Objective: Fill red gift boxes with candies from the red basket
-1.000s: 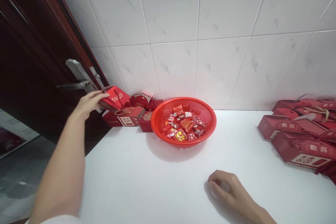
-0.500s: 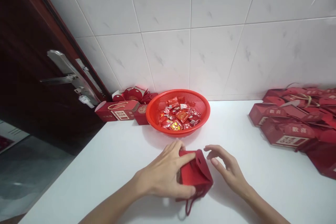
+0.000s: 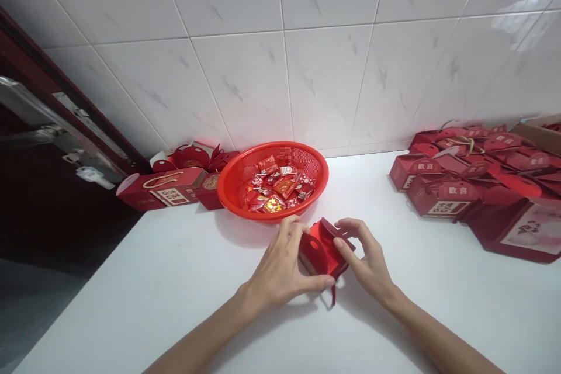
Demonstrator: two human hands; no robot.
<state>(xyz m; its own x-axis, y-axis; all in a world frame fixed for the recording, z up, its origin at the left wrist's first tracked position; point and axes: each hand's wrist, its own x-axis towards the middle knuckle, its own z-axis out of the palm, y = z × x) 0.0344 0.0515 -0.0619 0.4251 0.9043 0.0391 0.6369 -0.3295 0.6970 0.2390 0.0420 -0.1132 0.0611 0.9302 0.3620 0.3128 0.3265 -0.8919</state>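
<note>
A small red paper gift box (image 3: 328,247) stands on the white table in front of me, its top flaps raised and its bright red inside showing between them. My left hand (image 3: 280,272) is closed round its left side, fingers at the back and thumb along the front edge. On the other side, my right hand (image 3: 367,258) pinches the right flap between thumb and fingers. A dark red cord (image 3: 333,295) hangs from the front of the box. My left hand hides much of the box's left wall.
Just behind the box sits a red plastic basket (image 3: 274,149) of wrapped sweets (image 3: 284,187). Red boxes (image 3: 170,190) stand left of it against the tiled wall. More red gift boxes (image 3: 447,193) crowd the right side. A dark door (image 3: 39,204) is at the left.
My right hand has come in from beside the box and taken hold of its right flap. The left flap now stands up, opening the top. The view has swung right.
</note>
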